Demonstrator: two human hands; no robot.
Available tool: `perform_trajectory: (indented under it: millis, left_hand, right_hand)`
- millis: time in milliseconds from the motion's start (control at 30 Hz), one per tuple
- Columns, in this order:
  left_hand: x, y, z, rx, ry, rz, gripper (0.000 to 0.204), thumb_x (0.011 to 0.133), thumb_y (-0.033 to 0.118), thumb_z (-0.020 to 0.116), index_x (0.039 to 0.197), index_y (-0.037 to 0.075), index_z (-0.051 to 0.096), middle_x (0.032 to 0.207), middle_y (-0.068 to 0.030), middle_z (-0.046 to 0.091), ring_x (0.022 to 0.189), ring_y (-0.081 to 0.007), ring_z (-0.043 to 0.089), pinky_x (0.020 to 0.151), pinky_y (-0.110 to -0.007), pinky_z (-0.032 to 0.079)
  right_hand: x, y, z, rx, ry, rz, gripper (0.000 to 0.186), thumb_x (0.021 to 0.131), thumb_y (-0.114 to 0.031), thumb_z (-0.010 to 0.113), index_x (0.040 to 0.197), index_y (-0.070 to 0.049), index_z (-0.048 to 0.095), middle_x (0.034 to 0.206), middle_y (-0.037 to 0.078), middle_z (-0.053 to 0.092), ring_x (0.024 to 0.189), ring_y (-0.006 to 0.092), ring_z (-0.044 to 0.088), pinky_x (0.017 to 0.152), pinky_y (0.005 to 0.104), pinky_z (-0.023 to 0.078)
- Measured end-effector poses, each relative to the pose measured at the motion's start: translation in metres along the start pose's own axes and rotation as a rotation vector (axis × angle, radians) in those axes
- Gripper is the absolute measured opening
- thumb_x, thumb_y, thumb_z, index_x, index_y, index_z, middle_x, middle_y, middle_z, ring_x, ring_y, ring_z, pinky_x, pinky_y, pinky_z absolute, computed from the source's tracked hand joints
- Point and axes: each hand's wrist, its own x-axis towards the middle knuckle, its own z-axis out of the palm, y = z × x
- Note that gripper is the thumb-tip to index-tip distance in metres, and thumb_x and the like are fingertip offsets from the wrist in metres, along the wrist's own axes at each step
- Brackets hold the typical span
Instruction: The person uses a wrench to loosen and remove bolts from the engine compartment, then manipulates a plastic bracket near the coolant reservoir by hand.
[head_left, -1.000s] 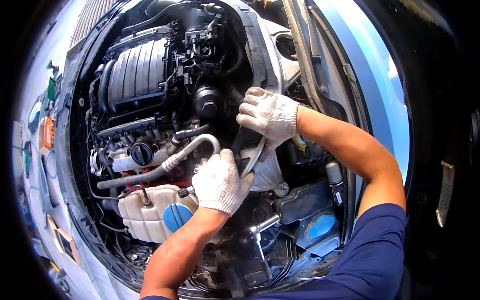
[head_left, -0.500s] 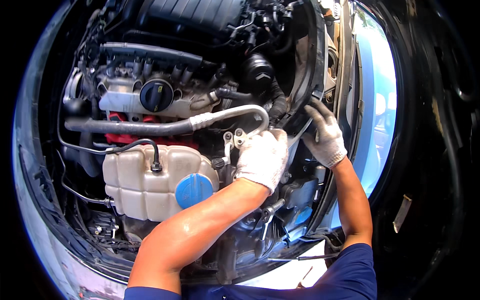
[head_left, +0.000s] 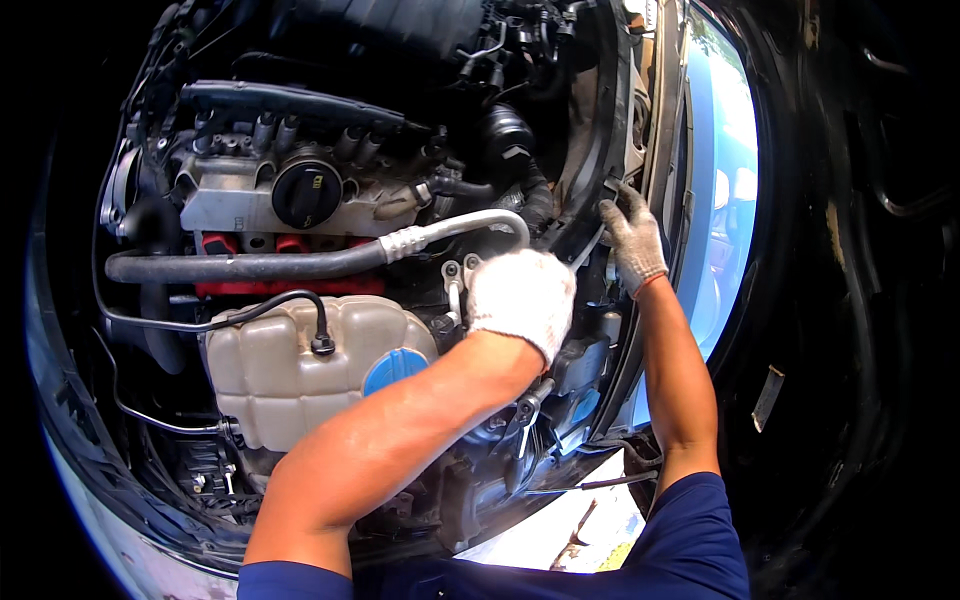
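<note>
My left hand (head_left: pixel 522 300), in a white knit glove, is closed beside the bend of a silver metal pipe (head_left: pixel 470 220). Its fingers point away and are hidden by the back of the hand, so what they grip does not show. To its right, my right hand (head_left: pixel 637 243), in a soiled glove, rests its slightly parted, bent fingers at the edge of a long black trim panel (head_left: pixel 588 215). A thin pale strip (head_left: pixel 587 250) runs between the two hands. Below my left forearm lies a ratchet-like metal tool (head_left: pixel 530 408).
A beige coolant tank (head_left: pixel 300 385) with a blue cap (head_left: pixel 396 368) stands left of my forearm. Behind it are a black oil cap (head_left: pixel 307 195), red ignition coils (head_left: pixel 292 243) and a thick black hose (head_left: pixel 240 266). A light-blue windscreen (head_left: pixel 725 200) borders the right.
The view has shifted slightly. My left hand has rolled so its back faces up more. My right hand's fingers have drawn closer together at the trim edge.
</note>
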Motion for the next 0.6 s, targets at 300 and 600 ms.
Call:
perform_trajectory:
  millis: [300,600]
  left_hand:
    - [0.191,-0.004,0.016,-0.839,-0.275,-0.386,0.056,0.09,0.043,0.075,0.12,-0.003,0.068,0.112,-0.0182,0.073,0.1,-0.0283,0.068,0.085,-0.04,0.054]
    - [0.197,-0.002,0.047,-0.971,-0.095,-0.298,0.039,0.091,0.027,0.082,0.115,-0.004,0.075,0.108,-0.0107,0.076,0.098,-0.0157,0.068,0.091,-0.03,0.05]
  right_hand:
    - [0.005,0.034,0.011,0.026,0.244,-0.426,0.026,0.097,-0.019,0.068,0.116,-0.002,0.07,0.102,0.024,0.075,0.098,0.0396,0.074,0.09,0.0427,0.057]
    - [0.001,0.032,0.008,0.125,0.471,-0.455,0.017,0.094,-0.017,0.066,0.103,-0.003,0.072,0.095,0.022,0.074,0.091,0.0435,0.071,0.081,0.0478,0.057]
